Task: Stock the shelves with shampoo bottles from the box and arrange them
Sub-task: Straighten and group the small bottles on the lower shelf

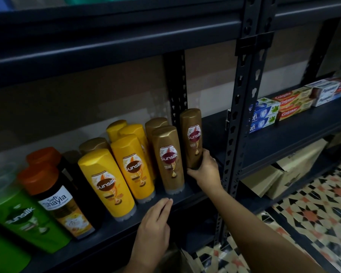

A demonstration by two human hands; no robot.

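Note:
My right hand (204, 170) grips the base of a gold-brown Sunsilk bottle (192, 134), which stands at the right end of the bottle row on the dark shelf (209, 127). Just left of it stands another gold-brown Sunsilk bottle (168, 158), with a third behind. Yellow Sunsilk bottles (133, 166) fill the middle, then orange-capped Safi Shayla bottles (55, 198) and green Sunsilk bottles (22, 219) at the left. My left hand (156, 225) lies flat with straight fingers at the shelf's front edge, below the yellow bottles, holding nothing.
A perforated metal upright (238, 119) stands right of the held bottle. Beyond it, toothpaste cartons (283, 107) lie on the neighbouring shelf. Cardboard boxes (289, 170) sit on the lower shelf. A patterned tile floor (313, 213) shows at the lower right.

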